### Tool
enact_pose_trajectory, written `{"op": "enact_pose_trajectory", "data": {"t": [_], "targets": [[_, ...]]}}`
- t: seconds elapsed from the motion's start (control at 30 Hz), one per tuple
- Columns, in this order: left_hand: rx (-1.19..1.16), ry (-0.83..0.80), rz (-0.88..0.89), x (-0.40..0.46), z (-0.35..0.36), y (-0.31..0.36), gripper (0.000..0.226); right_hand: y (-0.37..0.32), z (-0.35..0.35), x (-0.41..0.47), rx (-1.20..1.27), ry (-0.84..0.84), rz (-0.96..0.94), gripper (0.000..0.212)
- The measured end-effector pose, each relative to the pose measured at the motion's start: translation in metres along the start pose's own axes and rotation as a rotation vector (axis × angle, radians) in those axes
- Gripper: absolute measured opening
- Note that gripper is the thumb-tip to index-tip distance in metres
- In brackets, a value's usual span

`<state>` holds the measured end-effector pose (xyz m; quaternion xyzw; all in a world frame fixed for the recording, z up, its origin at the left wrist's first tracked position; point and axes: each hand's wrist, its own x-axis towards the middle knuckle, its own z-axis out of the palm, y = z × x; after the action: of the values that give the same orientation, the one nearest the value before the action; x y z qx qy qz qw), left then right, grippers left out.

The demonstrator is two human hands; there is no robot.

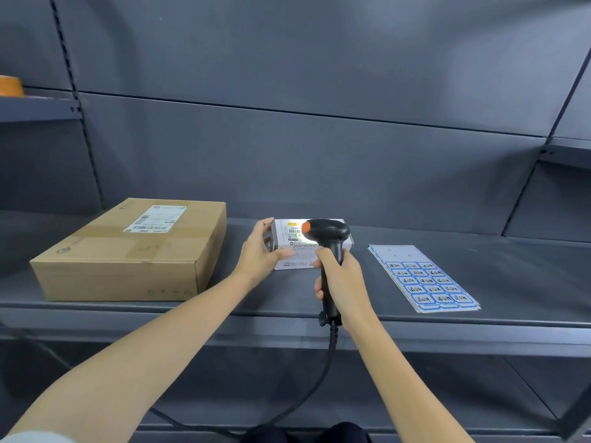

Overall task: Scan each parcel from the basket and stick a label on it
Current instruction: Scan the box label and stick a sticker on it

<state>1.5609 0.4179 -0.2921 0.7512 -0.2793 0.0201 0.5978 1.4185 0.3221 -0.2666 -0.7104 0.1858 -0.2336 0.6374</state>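
A: Head view. Where's the parcel [289, 247]?

B: On the shelf [415, 318], just right of the big box [128, 254]. That box is my landmark. The left hand [260, 251] grips the parcel's near-left end, thumb along the front, fingers curled over the top edge.

A: And the scanner [326, 247]?

B: Further right of the box, directly over the parcel. The right hand [340, 276] is wrapped round its black handle, forefinger up at the trigger. Its cable [319, 378] drops off the shelf front toward the person.

A: How should the scan go?

B: I'd say keep the parcel pinned flat with the left hand and tilt the scanner head so the light falls across the barcode, not the plain text below. A bright patch already sits on the parcel's top, so the aim looks close. Hold steady and don't let the cable drag the wrist.

A: Any writing?

B: The parcel's white slip shows something like "862A" above a barcode; the rest is too small. The box carries a white shipping slip with barcodes, unreadable. Far right of the box lie the labels [425, 281], blue-bordered stickers with dark script I cannot make out.

A: Basket?

B: Not in view.
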Motion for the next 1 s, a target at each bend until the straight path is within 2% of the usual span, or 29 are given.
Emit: {"op": "enact_pose_trajectory", "data": {"t": [0.27, 0.47, 0.53, 0.63, 0.77, 1.0], "targets": [[0.006, -0.022, -0.011, 0.002, -0.002, 0.0, 0.061, -0.004, -0.005, 0.001, 0.094, -0.006, 0.014, 0.02], [0.064, -0.096, -0.079, 0.009, -0.016, 0.002, 0.064, -0.015, -0.043, 0.033, 0.005, 0.134, 0.042, 0.024], [0.113, -0.117, -0.107, 0.01, -0.02, 0.004, 0.074, -0.013, -0.061, 0.051, -0.054, 0.152, 0.108, 0.024], [0.184, -0.124, -0.143, 0.009, -0.022, 0.007, 0.082, 0.0, -0.077, 0.073, -0.209, 0.15, 0.109, 0.029], [0.211, -0.126, -0.154, 0.005, -0.024, 0.013, 0.061, 0.017, -0.076, 0.088, -0.549, 0.161, 0.027, 0.025], [0.222, -0.111, -0.162, 0.004, -0.032, 0.006, 0.046, 0.04, -0.059, 0.1, -0.772, 0.185, -0.047, 0.032]]}}
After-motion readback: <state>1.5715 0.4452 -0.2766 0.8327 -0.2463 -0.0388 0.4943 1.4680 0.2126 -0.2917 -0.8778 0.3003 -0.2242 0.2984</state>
